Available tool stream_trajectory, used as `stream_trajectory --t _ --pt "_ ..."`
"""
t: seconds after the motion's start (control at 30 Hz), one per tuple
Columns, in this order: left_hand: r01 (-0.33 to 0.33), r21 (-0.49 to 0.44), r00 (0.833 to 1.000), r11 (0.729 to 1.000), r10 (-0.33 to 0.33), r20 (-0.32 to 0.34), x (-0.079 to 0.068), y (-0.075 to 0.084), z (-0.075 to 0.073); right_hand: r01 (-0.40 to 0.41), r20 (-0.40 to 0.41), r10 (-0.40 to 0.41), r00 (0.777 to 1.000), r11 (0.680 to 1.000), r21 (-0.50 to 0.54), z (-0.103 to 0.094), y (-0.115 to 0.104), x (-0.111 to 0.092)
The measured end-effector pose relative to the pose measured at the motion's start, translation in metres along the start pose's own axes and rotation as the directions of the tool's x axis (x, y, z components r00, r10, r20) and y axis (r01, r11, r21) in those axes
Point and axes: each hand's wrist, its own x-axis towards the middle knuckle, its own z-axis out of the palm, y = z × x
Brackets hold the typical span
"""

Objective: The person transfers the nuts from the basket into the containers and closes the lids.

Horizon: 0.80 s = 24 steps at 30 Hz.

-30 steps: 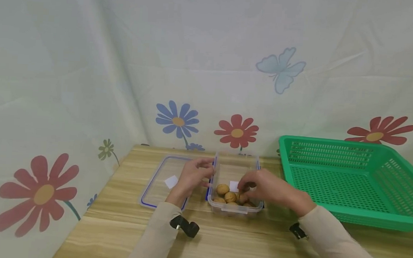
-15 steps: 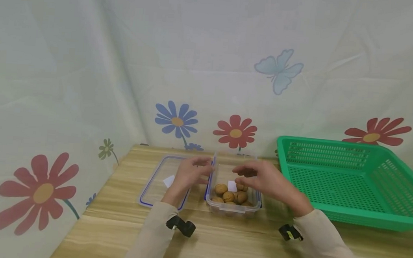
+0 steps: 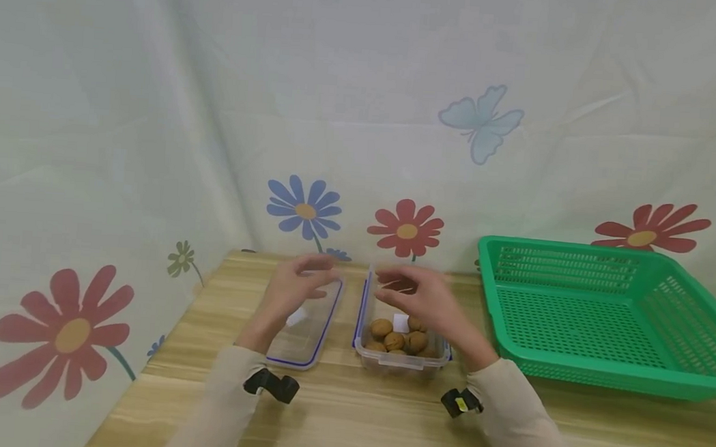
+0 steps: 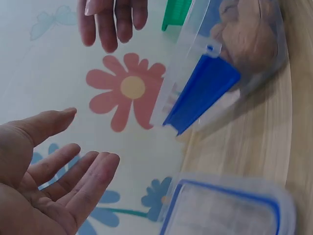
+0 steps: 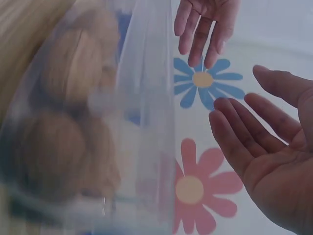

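Observation:
Several walnuts (image 3: pixel 394 340) lie at the near end of a clear plastic box (image 3: pixel 403 363), around a small white paper square. Blue latches (image 4: pixel 203 93) hang at the box's sides. Over the box hovers my right hand (image 3: pixel 418 292), fingers loosely bent with nothing in them. My left hand (image 3: pixel 295 288) is above the clear blue-edged lid (image 3: pixel 310 350), which lies on the table left of the box. The left palm and relaxed fingers hold nothing in the left wrist view. Part of the lid is hidden behind the left hand.
A large green plastic basket (image 3: pixel 571 366) stands to the right of the box. The wooden table (image 3: pixel 358 415) ends at a curtain (image 3: pixel 364 114) printed with flowers and a butterfly. Black wrist cameras sit on both sleeves.
My right hand let go of a walnut in the box, rose and moved left above it. My left hand moved left from the box's side to over the lid.

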Motion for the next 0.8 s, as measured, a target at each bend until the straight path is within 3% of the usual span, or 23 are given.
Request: stream_trajectory --t 0.23,0.47,0.63,0.8 --pt "-0.061 0.071 0.998 0.996 0.064 -0.030 -0.005 -0.002 -0.034 0.004 -0.073 0.005 0.997 0.993 0.117 0.028 -0.007 0.011" --pt "-0.074 0.173 0.995 0.982 0.084 -0.052 -0.008 -0.011 -0.061 -0.092 -0.119 0.119 0.986 0.972 0.217 0.062 -0.017 0.022" --pt "-0.070 0.191 0.996 0.979 0.080 -0.046 -0.010 -0.018 -0.075 -0.177 -0.110 0.218 0.970 0.939 0.295 0.088 -0.026 0.024" --pt "-0.074 0.207 0.996 0.975 0.082 -0.027 -0.014 -0.025 -0.082 -0.192 -0.138 0.252 0.958 0.918 0.348 0.114 -0.027 0.026"
